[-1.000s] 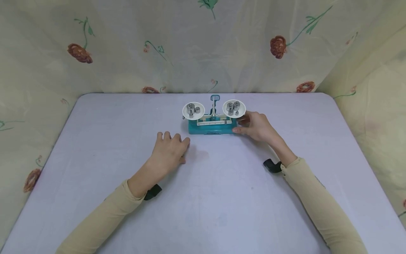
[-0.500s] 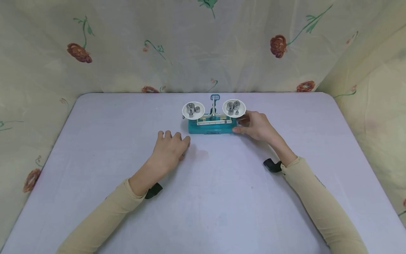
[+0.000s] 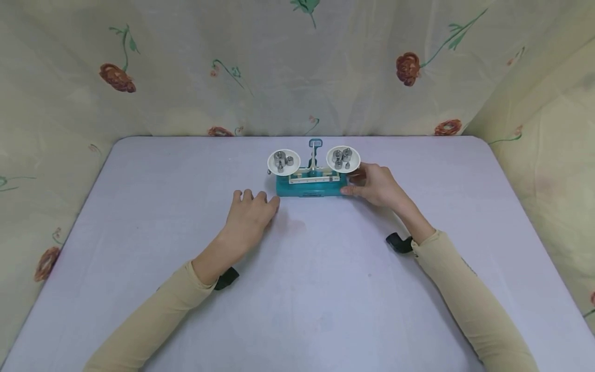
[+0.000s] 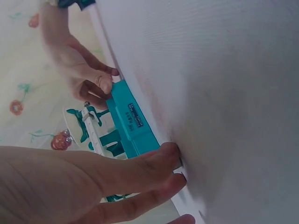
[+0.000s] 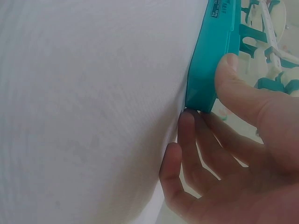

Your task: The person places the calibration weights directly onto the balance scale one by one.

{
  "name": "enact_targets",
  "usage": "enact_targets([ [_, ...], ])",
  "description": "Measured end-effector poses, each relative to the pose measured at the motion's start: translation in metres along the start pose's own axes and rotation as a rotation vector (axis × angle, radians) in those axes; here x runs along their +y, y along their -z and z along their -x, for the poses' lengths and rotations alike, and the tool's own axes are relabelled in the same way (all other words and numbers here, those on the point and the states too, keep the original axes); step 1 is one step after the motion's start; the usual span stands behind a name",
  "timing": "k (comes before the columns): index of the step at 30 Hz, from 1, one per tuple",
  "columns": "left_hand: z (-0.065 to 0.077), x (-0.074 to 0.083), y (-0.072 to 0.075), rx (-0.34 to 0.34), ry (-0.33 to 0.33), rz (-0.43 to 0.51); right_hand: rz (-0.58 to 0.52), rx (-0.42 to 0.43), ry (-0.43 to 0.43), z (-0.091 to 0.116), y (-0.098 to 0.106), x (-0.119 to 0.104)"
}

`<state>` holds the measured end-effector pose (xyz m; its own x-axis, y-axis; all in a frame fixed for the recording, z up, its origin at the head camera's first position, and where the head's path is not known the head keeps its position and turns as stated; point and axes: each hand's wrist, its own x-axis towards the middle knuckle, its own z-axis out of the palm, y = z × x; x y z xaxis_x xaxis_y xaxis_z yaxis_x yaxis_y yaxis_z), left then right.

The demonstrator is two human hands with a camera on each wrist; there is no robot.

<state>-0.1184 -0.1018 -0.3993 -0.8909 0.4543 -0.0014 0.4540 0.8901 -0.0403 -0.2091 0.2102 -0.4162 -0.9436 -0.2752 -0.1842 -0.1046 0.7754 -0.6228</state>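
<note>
A teal balance scale (image 3: pixel 310 187) stands on the table's far middle. Its two white pans, left pan (image 3: pixel 283 161) and right pan (image 3: pixel 343 158), each carry several small metal weights. My right hand (image 3: pixel 374 185) grips the right end of the scale's base, thumb on the front edge. In the right wrist view the thumb presses the teal base (image 5: pixel 212 56) and the fingers (image 5: pixel 187 154) curl beside it. My left hand (image 3: pixel 253 209) lies flat on the table, fingertips just short of the scale's left front corner. The left wrist view shows the base (image 4: pixel 133 126) beyond that hand (image 4: pixel 117 182).
The pale lilac table (image 3: pixel 325 289) has rounded far corners. A cream curtain with red flowers (image 3: pixel 279 67) closes it in behind and on both sides. Black camera straps sit on the left wrist (image 3: pixel 226 279) and right wrist (image 3: pixel 398 243).
My left hand has crept slightly forward toward the scale. The right hand and the scale have stayed put.
</note>
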Motion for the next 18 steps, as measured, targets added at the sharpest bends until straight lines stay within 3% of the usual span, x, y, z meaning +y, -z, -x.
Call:
enact_targets([
  [4, -0.0004, 0.0001, -0.0023, 0.040, -0.006, -0.011, 0.007, 0.002, 0.006, 0.0006, 0.0003, -0.0003],
  [18, -0.0030, 0.0026, -0.0063, 0.088, 0.003, -0.062, 0.010, 0.005, -0.001, 0.0007, -0.0002, 0.0000],
])
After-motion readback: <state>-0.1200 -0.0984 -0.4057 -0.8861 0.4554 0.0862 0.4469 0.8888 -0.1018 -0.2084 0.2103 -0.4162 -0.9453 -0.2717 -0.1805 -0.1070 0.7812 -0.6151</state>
